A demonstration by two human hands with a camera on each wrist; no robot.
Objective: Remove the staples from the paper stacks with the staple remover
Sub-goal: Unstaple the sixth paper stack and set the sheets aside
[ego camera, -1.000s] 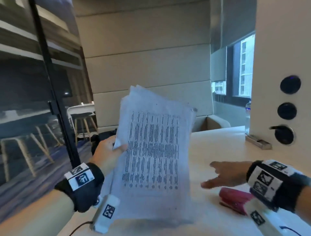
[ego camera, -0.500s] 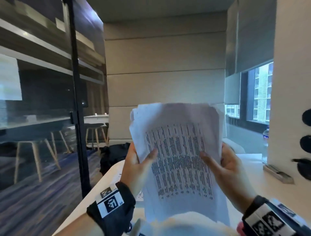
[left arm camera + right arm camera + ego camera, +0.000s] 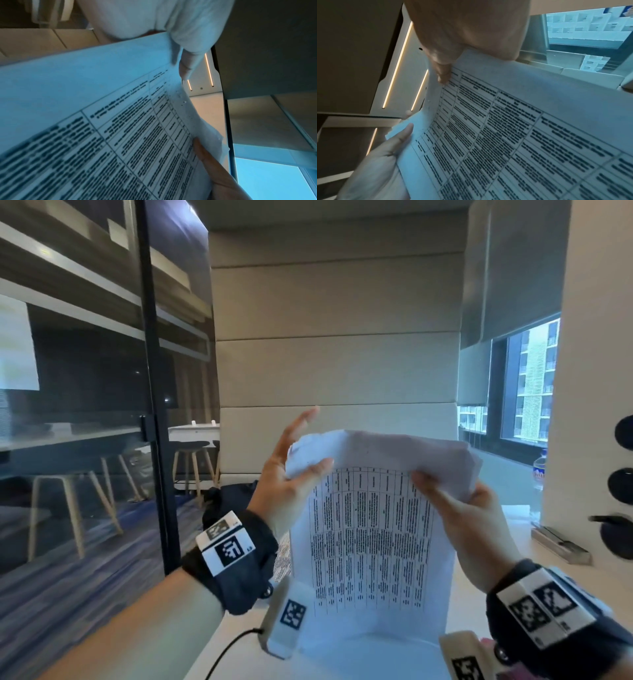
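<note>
A stack of printed paper (image 3: 370, 542) with a table of text stands upright in front of me, its top sheets curling backward. My left hand (image 3: 301, 460) pinches the top left corner, thumb on the front, the other fingers spread behind and above. My right hand (image 3: 445, 498) grips the upper right edge, its thumb on the print and its fingers hidden behind. In the right wrist view both thumbs lie on the paper stack (image 3: 505, 135). The left wrist view is filled by the paper stack (image 3: 102, 121). A pink-red sliver (image 3: 486, 642) shows behind my right wrist; no staple is discernible.
The white table (image 3: 582, 583) lies below the paper, with a metal strip (image 3: 561, 546) by the right wall. Black round knobs (image 3: 620, 484) stick out of that wall. More printed sheets (image 3: 282, 556) lie on the table. A glass partition (image 3: 150, 405) runs along the left.
My right hand came up from the table and took the stack's right edge. The stack rose in front of me, and my left hand shifted up to the top left corner.
</note>
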